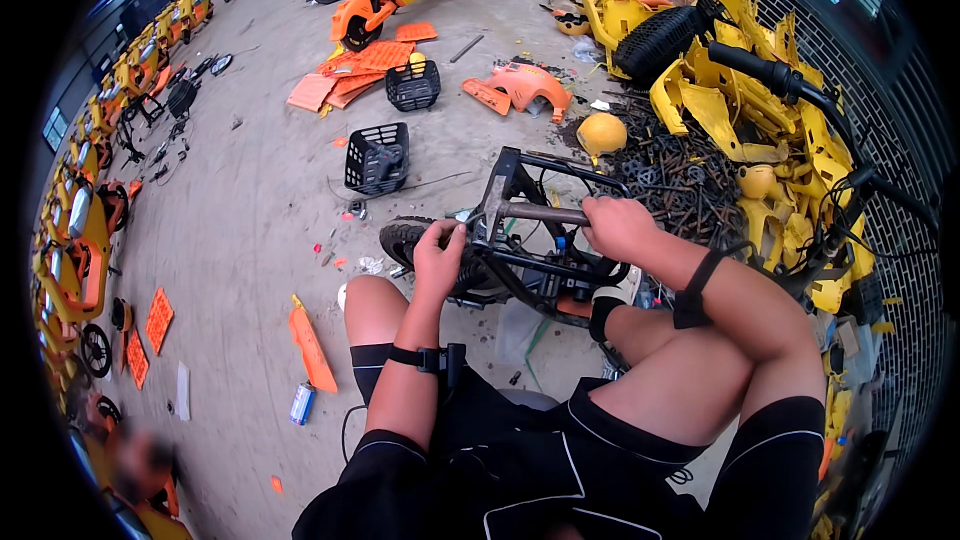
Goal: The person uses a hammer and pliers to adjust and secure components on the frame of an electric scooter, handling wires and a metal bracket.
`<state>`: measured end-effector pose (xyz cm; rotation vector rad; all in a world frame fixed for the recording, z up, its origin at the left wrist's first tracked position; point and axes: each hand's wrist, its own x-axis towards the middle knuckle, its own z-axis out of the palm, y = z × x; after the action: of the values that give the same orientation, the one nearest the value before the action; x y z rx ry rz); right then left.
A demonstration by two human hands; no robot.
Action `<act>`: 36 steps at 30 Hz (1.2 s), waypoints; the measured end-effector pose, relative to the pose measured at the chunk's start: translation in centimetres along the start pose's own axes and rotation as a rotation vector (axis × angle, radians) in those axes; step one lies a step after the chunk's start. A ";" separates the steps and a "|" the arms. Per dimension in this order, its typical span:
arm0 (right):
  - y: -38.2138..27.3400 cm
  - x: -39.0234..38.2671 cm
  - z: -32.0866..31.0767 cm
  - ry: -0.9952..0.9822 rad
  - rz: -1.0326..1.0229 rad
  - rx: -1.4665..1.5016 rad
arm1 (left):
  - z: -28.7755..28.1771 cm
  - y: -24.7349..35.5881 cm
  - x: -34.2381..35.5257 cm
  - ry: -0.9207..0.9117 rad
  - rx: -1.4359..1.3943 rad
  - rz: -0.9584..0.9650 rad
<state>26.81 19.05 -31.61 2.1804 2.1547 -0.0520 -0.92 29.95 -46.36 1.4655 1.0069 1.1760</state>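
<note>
Dusty concrete floor [250,200]; both hands, left [438,258], right [615,227], clasping black tubular metal frame [530,240].

I see a bike-dismantling warehouse: rows of orange bikes [80,210] at nine o'clock, yellow scrap panels [760,110] at two.

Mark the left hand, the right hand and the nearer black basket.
left hand [438,258], head view: back of the hand, on the black frame.
right hand [617,227], head view: knuckles, gripping the metal bar.
nearer black basket [377,158], head view: front mesh wall.
</note>
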 end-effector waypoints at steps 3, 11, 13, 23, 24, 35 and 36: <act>0.1 0.5 -0.3 -0.033 0.003 0.004 | -0.7 0.3 -0.4 -0.011 0.035 -0.002; 2.5 0.3 -0.9 -0.188 -0.076 0.174 | -1.4 -2.3 -0.7 0.068 0.041 0.026; 3.4 -0.1 -0.9 -0.207 -0.070 0.216 | -1.2 -3.0 -0.7 0.091 0.077 0.006; 4.8 -1.8 -2.0 -0.290 -0.048 0.257 | 0.1 -4.9 -0.4 0.117 0.015 0.064; 4.8 -2.2 -2.3 -0.307 -0.025 0.243 | 0.2 -5.0 -0.2 0.122 0.014 0.076; 4.8 -2.2 -3.8 -0.005 0.203 0.267 | 1.3 -3.6 -0.5 0.078 0.006 0.052; 5.6 -2.1 -3.6 0.025 0.222 0.294 | 1.6 -3.5 -0.4 0.075 0.005 0.059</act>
<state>32.23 17.21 -27.70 2.5784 2.0111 -0.3513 0.47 29.98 -49.96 1.4731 1.0241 1.2799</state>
